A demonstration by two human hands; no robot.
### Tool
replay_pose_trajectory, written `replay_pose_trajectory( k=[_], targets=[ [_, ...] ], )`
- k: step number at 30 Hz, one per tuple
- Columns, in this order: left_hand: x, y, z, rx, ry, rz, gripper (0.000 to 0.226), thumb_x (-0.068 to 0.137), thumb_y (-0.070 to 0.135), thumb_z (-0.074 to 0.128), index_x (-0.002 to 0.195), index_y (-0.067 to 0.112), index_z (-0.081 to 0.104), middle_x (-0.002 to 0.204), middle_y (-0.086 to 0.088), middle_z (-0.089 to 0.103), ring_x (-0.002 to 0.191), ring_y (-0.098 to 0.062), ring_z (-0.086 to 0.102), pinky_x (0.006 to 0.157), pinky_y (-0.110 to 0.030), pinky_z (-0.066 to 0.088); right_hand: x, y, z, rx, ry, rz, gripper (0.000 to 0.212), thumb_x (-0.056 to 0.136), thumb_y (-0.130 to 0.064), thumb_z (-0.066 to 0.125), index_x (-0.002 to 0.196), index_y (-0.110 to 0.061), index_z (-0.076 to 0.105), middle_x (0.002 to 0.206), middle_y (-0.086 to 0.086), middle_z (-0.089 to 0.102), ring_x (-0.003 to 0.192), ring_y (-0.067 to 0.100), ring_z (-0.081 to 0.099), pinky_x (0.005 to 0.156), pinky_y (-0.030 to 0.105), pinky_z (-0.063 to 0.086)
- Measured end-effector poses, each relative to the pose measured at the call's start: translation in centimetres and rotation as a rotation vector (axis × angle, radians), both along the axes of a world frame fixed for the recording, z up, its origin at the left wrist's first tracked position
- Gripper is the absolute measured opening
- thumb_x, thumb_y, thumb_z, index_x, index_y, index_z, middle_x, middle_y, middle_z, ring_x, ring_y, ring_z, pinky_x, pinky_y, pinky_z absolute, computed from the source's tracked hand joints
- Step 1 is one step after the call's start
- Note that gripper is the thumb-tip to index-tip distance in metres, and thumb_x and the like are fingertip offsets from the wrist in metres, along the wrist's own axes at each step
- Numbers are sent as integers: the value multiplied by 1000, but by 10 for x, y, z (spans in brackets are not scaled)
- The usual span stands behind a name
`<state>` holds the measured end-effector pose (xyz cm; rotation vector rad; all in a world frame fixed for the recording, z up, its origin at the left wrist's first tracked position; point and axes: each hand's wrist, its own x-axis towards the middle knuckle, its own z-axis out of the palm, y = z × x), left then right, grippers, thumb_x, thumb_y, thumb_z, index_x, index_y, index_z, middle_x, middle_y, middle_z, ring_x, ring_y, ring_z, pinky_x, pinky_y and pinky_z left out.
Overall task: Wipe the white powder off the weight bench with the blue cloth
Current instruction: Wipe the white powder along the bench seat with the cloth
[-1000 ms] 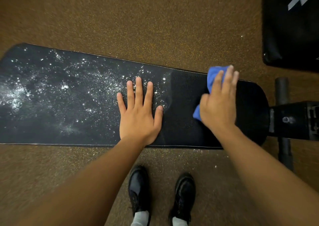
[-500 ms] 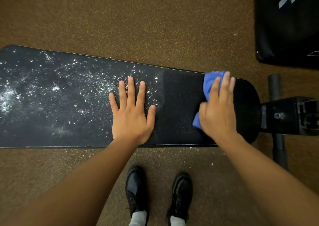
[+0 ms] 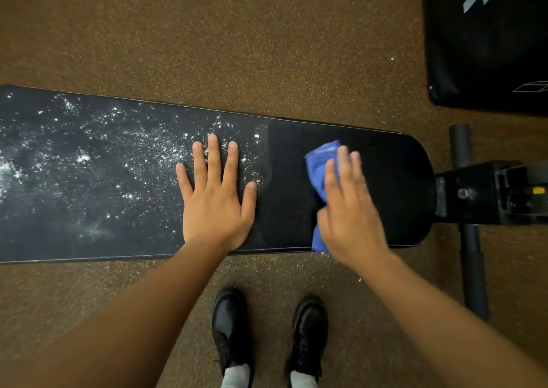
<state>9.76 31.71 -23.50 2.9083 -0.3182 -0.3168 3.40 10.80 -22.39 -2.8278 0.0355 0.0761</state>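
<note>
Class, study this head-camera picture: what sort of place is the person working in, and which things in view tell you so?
Most likely a gym. A long padded weight bench on a black metal frame stands on speckled rubber-like flooring, and another black pad lies nearby.

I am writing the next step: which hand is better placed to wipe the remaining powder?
Probably right: the right hand already presses the cloth. The left hand lies flat on the powder.

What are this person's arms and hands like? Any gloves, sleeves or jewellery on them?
Both hands are bare: no gloves on the left hand or the right hand, and no rings or watch that I can see. The forearms are uncovered as far as the picture's edge, so no sleeves show. The right hand is slightly blurred.
</note>
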Motion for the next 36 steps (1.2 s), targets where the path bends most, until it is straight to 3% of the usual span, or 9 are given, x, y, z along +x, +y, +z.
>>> replay_pose_trajectory(
  k=[3,6,11,16,21,24,28,32,36],
  targets=[
    [0,0,0,7,2,2,70,99,56,16,158,24,-2,165,-6,-16,150,-25,-21,120,-54,-8,44,-5,-2,-34,-22,-281,67,84,-17,31,145,11,24,156,30,10,145,46,5,118,52,14],
    [0,-1,0,8,-1,3,70,98,55,17,158,24,-1,165,-6,-15,150,-25,-19,120,-55,-7,84,22,-5,-56,-19,-357,70,84,-15,42,147,9,20,157,30,7,145,46,2,119,52,9],
    [0,0,-2,5,-13,1,70,97,55,18,158,23,3,165,-6,-11,151,-26,-16,120,-54,-7,51,65,-5,-27,-29,25,70,83,-18,34,147,8,22,158,27,7,146,42,0,119,51,10],
    [0,0,-2,-4,-11,4,70,98,54,20,158,23,3,165,-6,-11,151,-26,-16,120,-55,-6,1,15,1,-18,5,268,69,78,-18,37,142,7,31,156,27,16,146,42,7,116,54,21],
    [0,-1,0,9,-7,5,70,98,55,17,158,23,0,165,-6,-13,150,-26,-18,120,-55,-7,54,-4,-1,-63,-29,-218,68,82,-13,36,144,11,25,156,31,12,144,47,7,117,54,17],
    [0,-1,-1,5,-14,5,70,98,55,18,158,23,2,165,-6,-11,151,-26,-16,120,-55,-6,84,28,-2,-74,-27,-344,70,81,-15,35,145,11,24,155,31,12,144,47,7,118,53,13],
    [0,0,-2,2,-18,5,70,97,55,20,158,22,6,166,-6,-9,151,-26,-13,120,-55,-5,47,51,-4,-44,-37,18,71,80,-18,31,145,10,25,156,30,11,145,44,4,117,55,15],
    [0,-1,-2,-9,-17,5,70,97,54,20,158,22,7,166,-6,-8,151,-26,-13,120,-55,-6,0,8,1,-38,-20,373,71,76,-17,39,142,9,32,155,27,18,146,42,10,116,54,21],
    [0,0,-1,13,-10,6,70,98,56,16,158,23,2,165,-5,-13,150,-25,-18,120,-54,-7,27,-23,-1,-39,-23,91,67,79,-14,38,141,10,32,155,30,18,144,45,12,115,55,23]
  ],
)
